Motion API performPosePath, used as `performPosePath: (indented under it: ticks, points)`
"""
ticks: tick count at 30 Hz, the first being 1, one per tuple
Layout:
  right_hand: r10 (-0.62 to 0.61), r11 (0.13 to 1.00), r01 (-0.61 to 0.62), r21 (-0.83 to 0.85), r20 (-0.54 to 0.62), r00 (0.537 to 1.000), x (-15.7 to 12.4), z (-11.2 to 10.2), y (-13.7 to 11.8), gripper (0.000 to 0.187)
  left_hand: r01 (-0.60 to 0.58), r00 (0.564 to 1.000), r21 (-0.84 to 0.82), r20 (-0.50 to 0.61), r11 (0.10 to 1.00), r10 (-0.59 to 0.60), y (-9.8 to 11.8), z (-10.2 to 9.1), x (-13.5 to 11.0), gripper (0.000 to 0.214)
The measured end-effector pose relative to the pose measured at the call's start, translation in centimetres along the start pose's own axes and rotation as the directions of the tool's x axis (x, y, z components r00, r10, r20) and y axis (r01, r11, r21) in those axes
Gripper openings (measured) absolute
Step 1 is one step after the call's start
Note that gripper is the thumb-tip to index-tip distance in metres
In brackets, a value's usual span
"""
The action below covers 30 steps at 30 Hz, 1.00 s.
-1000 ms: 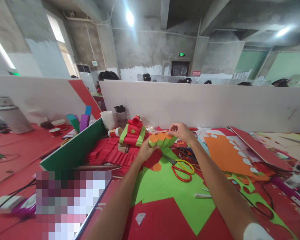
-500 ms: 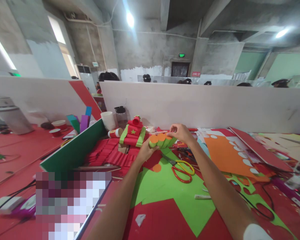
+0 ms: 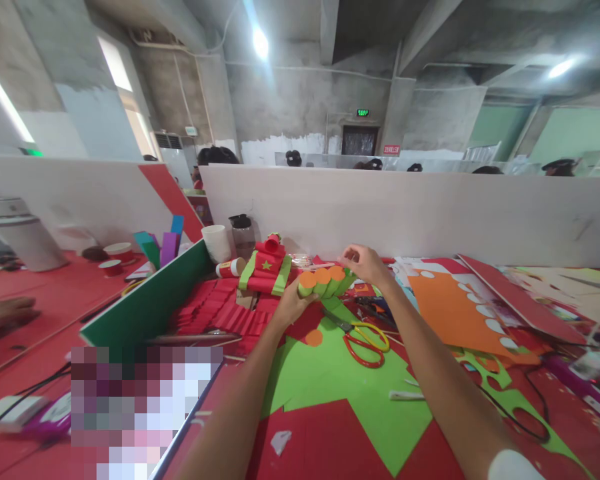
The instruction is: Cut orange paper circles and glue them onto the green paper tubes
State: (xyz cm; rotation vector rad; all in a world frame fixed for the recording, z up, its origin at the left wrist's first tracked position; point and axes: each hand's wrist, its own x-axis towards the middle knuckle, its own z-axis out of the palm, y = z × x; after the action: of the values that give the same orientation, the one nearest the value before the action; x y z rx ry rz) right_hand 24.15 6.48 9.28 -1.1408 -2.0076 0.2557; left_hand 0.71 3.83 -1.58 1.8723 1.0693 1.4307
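Note:
Both my hands hold up a row of green paper rolls (image 3: pixel 325 287) capped with orange discs, above the table's middle. My left hand (image 3: pixel 291 304) grips the left end of the row from below, fingers curled round it. My right hand (image 3: pixel 364 263) pinches the right end from above. Below them lie a lime-green paper sheet (image 3: pixel 340 380), a loose orange disc (image 3: pixel 313 338) and red-handled scissors (image 3: pixel 364 345). Just left stands a red and green paper model with a star (image 3: pixel 266 268).
A green board (image 3: pixel 145 300) walls off a pile of red paper strips (image 3: pixel 215 310). A white cup (image 3: pixel 216 241) and a dark bottle (image 3: pixel 243 233) stand by the white partition (image 3: pixel 430 213). An orange sheet with holes (image 3: pixel 455 307) lies right. Another person's hand (image 3: pixel 3 313) shows far left.
My hands and the rolls have barely shifted. Another person's hand has come into view at the far left edge.

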Motion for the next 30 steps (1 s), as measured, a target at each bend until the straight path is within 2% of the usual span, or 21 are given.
performPosePath:
  ticks: [3,6,8,19,30]
  points:
    - [-0.007,0.990,-0.007,0.142,0.095,0.995,0.0,-0.5,0.6,0.024,-0.005,1.000,-0.008,0.007,1.000,0.005,0.0,0.0,0.0,0.044]
    - [-0.068,0.956,-0.008,0.295,0.248,0.966,-0.3,-0.6,1.0,0.036,-0.003,1.000,-0.018,0.006,1.000,0.003,0.0,0.1,0.1,0.047]
    - [-0.073,0.936,-0.037,0.349,0.297,0.952,-0.5,-0.4,1.1,0.037,-0.001,1.000,-0.018,0.005,1.000,0.001,-0.1,0.1,0.1,0.048]
    - [-0.089,0.910,-0.056,0.412,0.325,0.941,-0.3,1.1,2.0,0.029,0.002,1.000,-0.018,-0.003,1.000,-0.002,-0.2,0.1,0.2,0.047]
    - [-0.051,0.899,-0.095,0.427,0.318,0.947,-0.6,1.0,1.3,0.030,-0.003,1.000,-0.050,0.016,0.999,0.004,0.3,0.2,0.0,0.045]
